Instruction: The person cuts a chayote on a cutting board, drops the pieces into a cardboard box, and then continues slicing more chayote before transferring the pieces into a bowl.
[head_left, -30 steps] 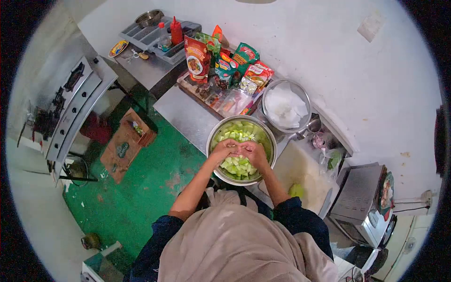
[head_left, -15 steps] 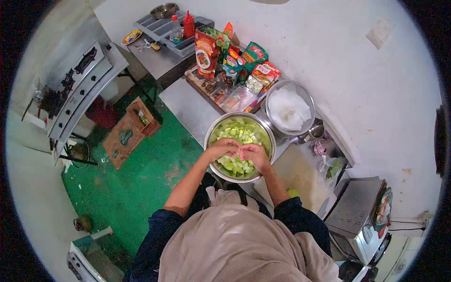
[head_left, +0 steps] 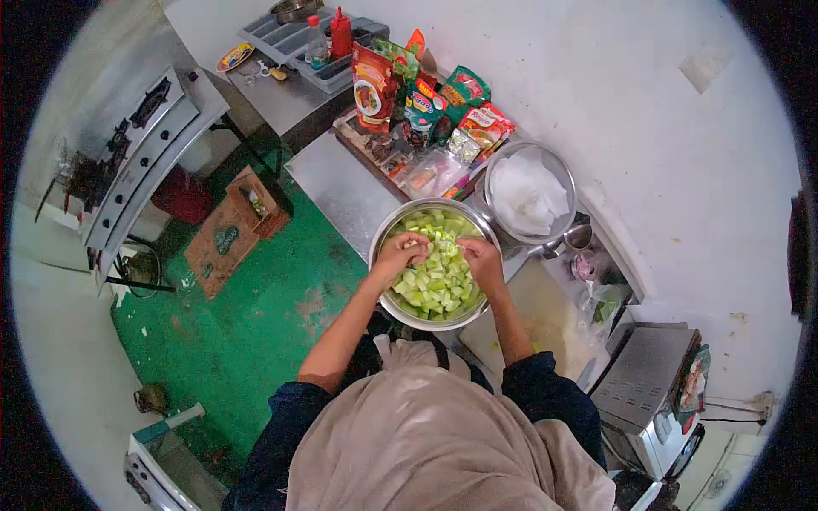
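Digging into green chunks [head_left: 434, 274] in steel bowl [head_left: 385, 232] on table [head_left: 341, 192]: left hand [head_left: 399, 255] pinching a few pieces, right hand [head_left: 482, 258] curled loosely, grip contents unclear.

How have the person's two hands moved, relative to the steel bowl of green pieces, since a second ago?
Yes. The left hand and right hand have parted toward opposite sides of the steel bowl, exposing the green pieces between them.

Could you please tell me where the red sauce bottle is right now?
In the head view, the red sauce bottle stands at the top, in the grey compartment tray on the far counter, beside a clear bottle and left of the seasoning packets.
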### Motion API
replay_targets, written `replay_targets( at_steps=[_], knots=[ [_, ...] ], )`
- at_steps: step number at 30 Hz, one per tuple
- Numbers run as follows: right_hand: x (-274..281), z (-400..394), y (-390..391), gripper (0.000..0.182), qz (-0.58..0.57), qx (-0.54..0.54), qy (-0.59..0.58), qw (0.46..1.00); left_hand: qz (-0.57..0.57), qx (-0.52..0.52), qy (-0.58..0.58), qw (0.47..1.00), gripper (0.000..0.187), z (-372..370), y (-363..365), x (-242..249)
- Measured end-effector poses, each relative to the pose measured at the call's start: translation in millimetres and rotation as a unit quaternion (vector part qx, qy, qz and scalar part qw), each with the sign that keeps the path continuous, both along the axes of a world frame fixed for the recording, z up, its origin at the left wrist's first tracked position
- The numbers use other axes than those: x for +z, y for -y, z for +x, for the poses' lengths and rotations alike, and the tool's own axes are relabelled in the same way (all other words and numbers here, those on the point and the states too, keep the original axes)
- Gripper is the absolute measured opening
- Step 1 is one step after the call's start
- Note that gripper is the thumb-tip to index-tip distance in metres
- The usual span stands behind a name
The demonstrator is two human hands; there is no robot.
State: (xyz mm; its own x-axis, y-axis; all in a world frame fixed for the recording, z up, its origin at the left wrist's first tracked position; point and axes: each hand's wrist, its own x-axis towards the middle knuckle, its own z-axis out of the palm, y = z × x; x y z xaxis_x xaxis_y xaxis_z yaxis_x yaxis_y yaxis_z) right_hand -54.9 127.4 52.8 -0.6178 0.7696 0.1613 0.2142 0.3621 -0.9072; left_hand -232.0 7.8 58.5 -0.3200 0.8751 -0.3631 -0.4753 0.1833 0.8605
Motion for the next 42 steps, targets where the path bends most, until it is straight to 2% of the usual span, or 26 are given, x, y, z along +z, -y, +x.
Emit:
replay_targets(
  at_steps=[2, 5, 8, 11, 14, 17, 20, 21, 24, 27, 30, 31, 32, 34, 36, 39, 42],
  knots=[
    [-2.3, 0.1, 1.4, 0.025, 0.15, -0.001, 0.063, 0.987, 0.016, -0.015, 0.012, 1.0, 0.026, -1.2, -0.2, -4.2],
    [6.3, -1.9, 14.7, 0.03, 0.123, -0.017, 0.134, 0.983, 0.042, -0.047, -0.028, 0.998, 0.039, -4.5, -1.4, -7.4],
    [-2.0, -6.2, 27.2, 0.03, 0.133, 0.029, 0.171, 0.976, 0.066, -0.077, -0.044, 0.994, 0.048, -5.9, -1.4, -4.7],
    [-20.6, -12.0, 30.4, 0.028, 0.242, 0.053, 0.229, 0.941, 0.089, -0.076, -0.029, 0.993, 0.049, -6.9, -1.9, -4.6],
    [-23.8, -13.0, 21.3, 0.025, 0.14, 0.058, 0.262, 0.953, 0.08, -0.064, -0.048, 0.994, 0.046, -9.0, -1.4, -5.6],
    [-34.8, -5.9, 11.9, 0.024, -0.113, 0.013, 0.125, 0.986, 0.041, -0.056, -0.094, 0.993, 0.042, -7.0, -1.1, -1.5],
    [-22.4, 7.0, 5.9, 0.025, 0.082, 0.0, 0.224, 0.971, 0.036, -0.05, -0.11, 0.992, 0.036, -1.5, -3.2, -5.1],
    [-28.3, 11.4, 5.0, 0.026, 0.141, 0.046, 0.199, 0.969, 0.04, -0.046, -0.111, 0.992, 0.033, -1.5, -3.3, -7.6],
    [-25.6, 10.2, 17.8, 0.025, 0.141, 0.079, 0.237, 0.958, 0.038, -0.042, -0.076, 0.996, 0.033, -3.1, -6.2, -15.6],
    [-26.6, 11.3, 7.9, 0.026, 0.121, 0.105, 0.193, 0.968, 0.042, -0.031, -0.087, 0.995, 0.033, -3.1, -4.6, -8.8],
    [-23.9, 8.2, 2.0, 0.027, -0.012, 0.094, 0.189, 0.977, 0.03, -0.03, -0.09, 0.995, 0.034, -3.5, -3.0, -0.6],
    [-18.1, 6.1, 4.3, 0.03, -0.02, 0.071, 0.136, 0.988, 0.036, -0.036, -0.093, 0.994, 0.035, -3.3, -2.3, -2.7],
    [-11.5, 4.9, 4.2, 0.028, -0.147, 0.063, 0.091, 0.983, 0.043, -0.042, -0.097, 0.993, 0.037, -2.4, -2.5, -4.8],
    [9.6, 1.7, 7.4, 0.026, -0.391, 0.042, -0.004, 0.92, 0.065, -0.071, -0.098, 0.991, 0.039, 1.1, -1.4, -9.2],
    [30.5, -1.2, 15.8, 0.025, -0.427, 0.054, -0.058, 0.901, 0.096, -0.117, -0.093, 0.984, 0.042, 7.6, -0.2, -12.7],
    [33.1, -3.2, 21.6, 0.025, -0.45, 0.058, -0.116, 0.884, 0.086, -0.109, -0.117, 0.983, 0.043, 18.5, 1.0, 1.7],
    [22.7, -6.0, 26.6, 0.029, -0.433, 0.06, -0.127, 0.89, 0.089, -0.092, -0.171, 0.977, 0.04, 18.8, -0.9, -16.1]
  ],
)
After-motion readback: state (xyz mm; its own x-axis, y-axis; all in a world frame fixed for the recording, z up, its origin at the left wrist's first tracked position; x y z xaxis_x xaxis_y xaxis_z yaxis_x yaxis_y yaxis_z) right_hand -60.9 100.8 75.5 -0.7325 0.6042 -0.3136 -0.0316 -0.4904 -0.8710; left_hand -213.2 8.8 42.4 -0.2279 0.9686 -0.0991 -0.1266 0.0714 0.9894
